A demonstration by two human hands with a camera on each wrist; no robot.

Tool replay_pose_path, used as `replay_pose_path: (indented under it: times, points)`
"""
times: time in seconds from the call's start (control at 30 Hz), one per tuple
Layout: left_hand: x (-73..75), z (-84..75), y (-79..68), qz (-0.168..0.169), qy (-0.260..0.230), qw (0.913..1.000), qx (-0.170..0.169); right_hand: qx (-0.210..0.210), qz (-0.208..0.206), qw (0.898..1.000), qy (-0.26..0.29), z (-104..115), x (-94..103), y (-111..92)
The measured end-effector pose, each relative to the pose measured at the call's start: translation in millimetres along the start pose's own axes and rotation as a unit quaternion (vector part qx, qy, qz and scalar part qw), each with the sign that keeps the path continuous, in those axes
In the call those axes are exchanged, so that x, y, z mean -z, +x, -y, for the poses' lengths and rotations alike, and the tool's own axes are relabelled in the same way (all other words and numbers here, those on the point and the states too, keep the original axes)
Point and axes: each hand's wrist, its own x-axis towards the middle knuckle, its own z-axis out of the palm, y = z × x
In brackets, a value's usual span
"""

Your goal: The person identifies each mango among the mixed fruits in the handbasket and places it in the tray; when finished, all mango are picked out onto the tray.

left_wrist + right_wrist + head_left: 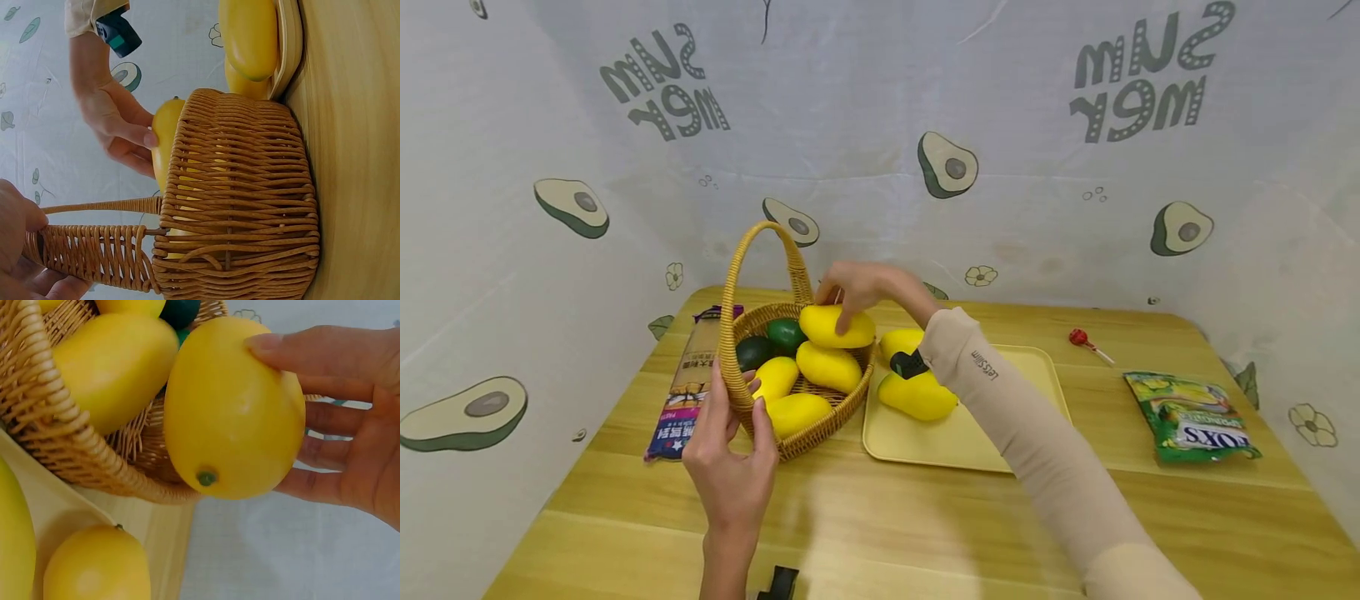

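Observation:
My right hand grips a yellow mango from above, at the right rim of a wicker basket. In the right wrist view, thumb and fingers hold the sides of this mango, its green stem end facing the camera. The basket stands upright and contains several other mangoes and two dark green avocados. With its thumb and fingers, my left hand holds the near side of the arched basket handle. Two more mangoes lie beside the basket on a yellow tray.
Left of the basket lies a long pasta packet, partly hidden behind it. A red lollipop and a green FOX'S candy bag are on the right of the wooden table. A patterned curtain surrounds the table.

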Motion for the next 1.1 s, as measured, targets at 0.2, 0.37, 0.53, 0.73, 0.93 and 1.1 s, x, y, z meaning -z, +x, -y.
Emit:
replay_pose_path:
  times: [0.2, 0.37, 0.53, 0.73, 0.93, 1.1]
  points:
    - [0.4, -1.1, -0.2, 0.0, -0.003, 1.0, 0.0, 0.024, -0.022, 0.999, 0.012, -2, -1.2, -18]
    - [0.7, -1.6, -0.8, -0.003, -0.001, 1.0, 0.001, 0.062, -0.035, 0.997, 0.023, -5, -4.7, -36]
    - [0.6, -2.1, -1.1, -0.004, -0.001, 1.0, 0.002, 0.079, -0.05, 0.995, 0.035, -6, -9.1, -55]
    - [0.0, -2.6, -0.5, -0.002, -0.005, 1.0, 0.003, 0.095, -0.065, 0.992, 0.054, -5, -17.9, -78]
    - [0.0, -3.2, -0.6, -0.001, 0.0, 1.0, 0.006, 0.11, -0.081, 0.987, 0.085, -9, -34.2, -97]
    - [0.4, -3.7, -0.4, -0.003, -0.005, 1.0, 0.004, 0.116, -0.096, 0.983, 0.103, -14, -48.3, -113]
